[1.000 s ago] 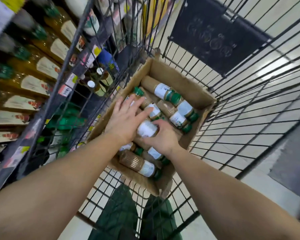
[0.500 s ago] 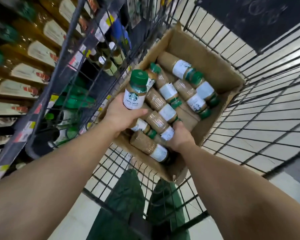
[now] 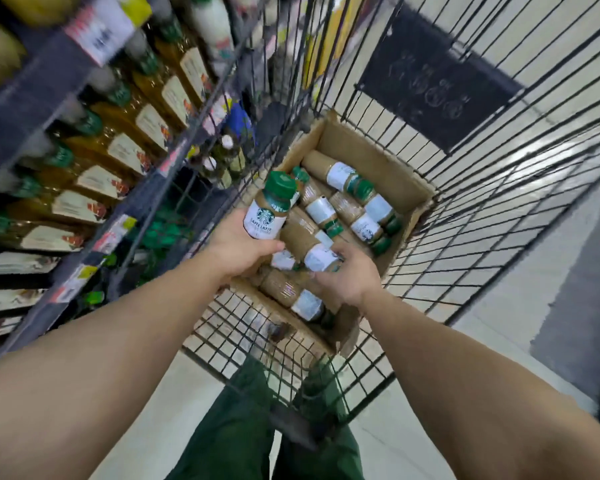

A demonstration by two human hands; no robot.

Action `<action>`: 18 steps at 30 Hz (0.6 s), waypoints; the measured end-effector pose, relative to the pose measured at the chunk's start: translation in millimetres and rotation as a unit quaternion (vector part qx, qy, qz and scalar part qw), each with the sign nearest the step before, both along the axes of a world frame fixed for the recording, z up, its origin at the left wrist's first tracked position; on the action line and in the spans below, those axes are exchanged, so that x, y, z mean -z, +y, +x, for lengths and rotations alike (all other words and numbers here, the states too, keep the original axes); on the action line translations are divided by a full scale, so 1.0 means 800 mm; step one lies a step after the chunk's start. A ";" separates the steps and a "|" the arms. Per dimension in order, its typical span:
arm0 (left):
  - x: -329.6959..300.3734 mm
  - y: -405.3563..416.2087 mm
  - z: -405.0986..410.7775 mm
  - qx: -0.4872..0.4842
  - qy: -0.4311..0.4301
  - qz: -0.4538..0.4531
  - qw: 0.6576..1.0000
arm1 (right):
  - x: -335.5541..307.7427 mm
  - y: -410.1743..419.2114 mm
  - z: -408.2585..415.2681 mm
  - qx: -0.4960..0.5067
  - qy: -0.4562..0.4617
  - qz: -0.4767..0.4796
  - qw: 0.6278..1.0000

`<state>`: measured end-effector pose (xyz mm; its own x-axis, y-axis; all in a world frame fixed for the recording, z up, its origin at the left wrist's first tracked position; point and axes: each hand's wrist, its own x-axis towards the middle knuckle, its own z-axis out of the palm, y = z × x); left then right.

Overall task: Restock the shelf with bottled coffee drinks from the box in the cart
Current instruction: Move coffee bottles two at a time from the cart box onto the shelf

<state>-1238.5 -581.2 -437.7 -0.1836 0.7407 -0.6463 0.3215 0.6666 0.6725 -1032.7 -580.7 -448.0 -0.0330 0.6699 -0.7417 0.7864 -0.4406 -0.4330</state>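
Finding: the left hand (image 3: 238, 245) now holds one bottle (image 3: 269, 206) upright, lifted clear of the box (image 3: 381, 161), at centre frame. A second ago that hand lay flat on the bottles in the box and held nothing; half a second ago the bottle was already up. Its fingers wrap the lower body of the bottle, the thumb across the front below the label, green cap uppermost.

The right hand (image 3: 347, 278), just right of centre, has closed round a second bottle (image 3: 317, 256) that lies on its side in the box. The fingers curl over its white label end. It is not yet lifted; it still rests among the others.

Judgement: one bottle is ready to go to the shelf (image 3: 42, 95) and a second is about to follow. The shelf has not yet received either.

Remaining stock: roughly half a dozen or more bottles lie on their sides in the box, loosely stacked, caps toward lower right. The box sits inside the cart (image 3: 482, 209) at centre.

Surroundings: the shelf fills the left of the frame, carrying rows of amber bottles with pale labels and price tags along the edge. A dark sign (image 3: 437, 84) hangs on the cart's far wall, upper right. Green trousers (image 3: 243, 427) show at the bottom.

Obstruction: the cart's wire side (image 3: 257, 109) stands between box and shelf. By my reckoning, each bottle must go up over it before moving left.
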 end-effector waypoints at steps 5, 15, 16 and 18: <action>-0.055 -0.004 -0.016 0.061 0.005 0.038 0.997 | -0.086 -0.016 -0.011 -0.016 -0.011 0.145 0.989; -0.186 -0.119 -0.041 -0.007 0.003 0.150 0.989 | -0.283 -0.068 -0.046 -0.162 0.042 0.340 0.925; -0.203 -0.143 -0.044 -0.030 -0.001 0.166 0.986 | -0.302 -0.085 -0.053 -0.152 0.075 0.355 0.920; -0.231 -0.197 -0.054 -0.086 -0.005 0.183 0.979 | -0.335 -0.122 -0.071 -0.114 0.168 0.375 0.905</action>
